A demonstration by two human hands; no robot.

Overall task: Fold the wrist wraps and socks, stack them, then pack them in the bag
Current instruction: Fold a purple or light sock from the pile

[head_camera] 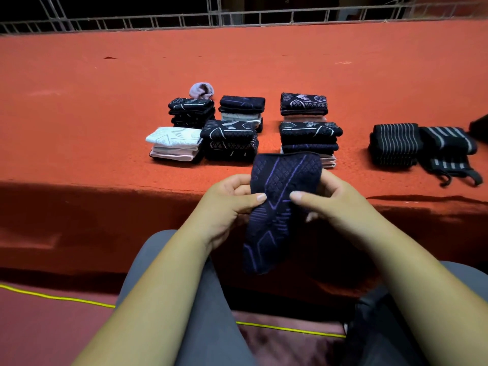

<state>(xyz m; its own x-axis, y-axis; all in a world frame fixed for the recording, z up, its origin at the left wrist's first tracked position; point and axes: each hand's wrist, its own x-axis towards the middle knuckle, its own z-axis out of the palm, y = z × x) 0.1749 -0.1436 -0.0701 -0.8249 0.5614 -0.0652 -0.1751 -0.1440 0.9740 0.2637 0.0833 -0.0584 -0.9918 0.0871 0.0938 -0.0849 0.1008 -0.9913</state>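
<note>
I hold a dark navy sock with purple lines [277, 196] upright in front of the table edge. My left hand [227, 204] pinches its left side with the thumb on the front. My right hand [330, 204] grips its right side. The lower part of the sock hangs loose over my lap. Several stacks of folded socks stand on the orange table: a white one [174, 143], black patterned ones [229, 141] [191, 112] [241, 109] [303, 105] [309, 138]. Folded black striped wrist wraps [393, 143] lie to the right, with another wrap [449, 151] beside them.
A rolled lilac sock [202, 90] lies behind the back left stack. A dark object [479, 129] shows at the right edge of the table [79, 101]. A metal railing [237, 17] runs along the far side. A yellow cord [52, 295] crosses the floor by my legs.
</note>
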